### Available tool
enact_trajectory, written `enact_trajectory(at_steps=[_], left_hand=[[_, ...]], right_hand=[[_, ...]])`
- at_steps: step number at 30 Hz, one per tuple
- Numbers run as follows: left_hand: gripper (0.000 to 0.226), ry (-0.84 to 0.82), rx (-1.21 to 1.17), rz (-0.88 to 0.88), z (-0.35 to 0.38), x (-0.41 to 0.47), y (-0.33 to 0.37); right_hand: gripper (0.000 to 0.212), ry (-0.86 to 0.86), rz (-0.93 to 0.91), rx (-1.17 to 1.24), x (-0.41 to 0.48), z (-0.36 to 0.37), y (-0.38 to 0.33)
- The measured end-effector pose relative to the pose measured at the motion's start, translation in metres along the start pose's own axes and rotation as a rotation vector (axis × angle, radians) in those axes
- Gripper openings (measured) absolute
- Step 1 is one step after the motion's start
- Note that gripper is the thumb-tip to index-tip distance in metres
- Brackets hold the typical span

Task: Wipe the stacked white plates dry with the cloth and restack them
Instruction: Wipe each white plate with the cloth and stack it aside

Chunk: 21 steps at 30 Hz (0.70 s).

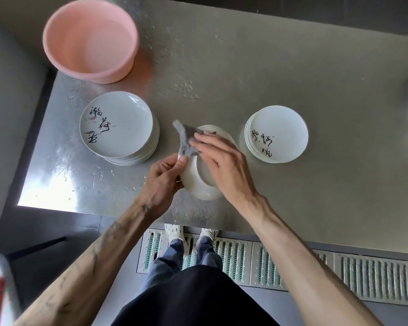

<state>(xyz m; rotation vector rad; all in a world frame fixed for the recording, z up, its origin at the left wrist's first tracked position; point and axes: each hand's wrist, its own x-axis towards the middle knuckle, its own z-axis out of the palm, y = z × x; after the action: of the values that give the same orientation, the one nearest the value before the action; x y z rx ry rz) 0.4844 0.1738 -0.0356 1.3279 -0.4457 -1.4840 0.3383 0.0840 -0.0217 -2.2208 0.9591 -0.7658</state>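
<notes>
White porcelain is the main thing in the head view: one plate (199, 184) is held up over the steel table (292, 78), a little below the centre of the frame, tilted on its edge with the underside and its foot ring turned toward the camera. The left hand (161, 182) grips the near left rim of this plate, with curled fingers and the thumb on the edge, probably so that the plate stays steady and can be turned while it is rubbed. The right hand (222, 165) lies across the underside with fingers almost straight and presses the grey cloth (186, 142) on the far rim; the cloth folds over this rim, and I cannot tell if the thumb pinches it from behind. I judge that the wiping of this plate is in progress. At centre left stands the left stack (118, 128) of white plates with black brush writing, the taller one, and at centre right stands the right stack (278, 134), lower, with the same writing. One stack on each side of the hands seems practical: take from one, put on the other. Which one is the dry pile I cannot say for sure. At the upper left a pink basin (90, 41) sits on the table corner. The held plate looks smooth and glossy, and drops are too small to see.
</notes>
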Motion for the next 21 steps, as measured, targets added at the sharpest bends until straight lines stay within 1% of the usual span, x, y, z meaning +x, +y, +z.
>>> enact_trajectory(at_steps=[1,3,6,9,12,14,16,19,21], left_hand=[[0.038,0.002,-0.019,-0.005,-0.001,-0.001,0.000],[0.042,0.010,-0.059,-0.001,-0.003,-0.003,0.000],[0.039,0.027,-0.108,0.008,-0.003,-0.003,0.002],[0.037,0.058,-0.192,0.001,-0.002,-0.003,0.002],[0.037,0.079,-0.243,-0.014,-0.002,0.000,0.002],[0.038,0.062,-0.223,-0.026,0.000,0.001,0.004],[0.036,0.023,-0.174,-0.030,0.002,0.002,0.006],[0.033,-0.008,-0.151,-0.022,0.008,0.002,0.009],[0.033,0.004,-0.181,-0.021,0.010,0.002,0.011]], right_hand=[[0.032,0.015,0.060,0.015,0.003,-0.004,0.005],[0.030,0.071,0.246,0.051,0.006,-0.015,0.016],[0.021,0.172,0.474,0.124,0.003,-0.021,0.025],[0.024,0.220,0.591,0.146,-0.021,-0.014,0.015],[0.015,0.282,0.704,0.110,-0.041,-0.010,0.005],[0.011,0.303,0.689,0.078,-0.029,-0.014,0.008],[0.011,0.276,0.609,0.025,-0.008,-0.019,0.010],[0.027,0.182,0.393,-0.027,0.018,-0.021,0.003],[0.034,0.117,0.231,-0.040,0.012,-0.011,-0.010]])
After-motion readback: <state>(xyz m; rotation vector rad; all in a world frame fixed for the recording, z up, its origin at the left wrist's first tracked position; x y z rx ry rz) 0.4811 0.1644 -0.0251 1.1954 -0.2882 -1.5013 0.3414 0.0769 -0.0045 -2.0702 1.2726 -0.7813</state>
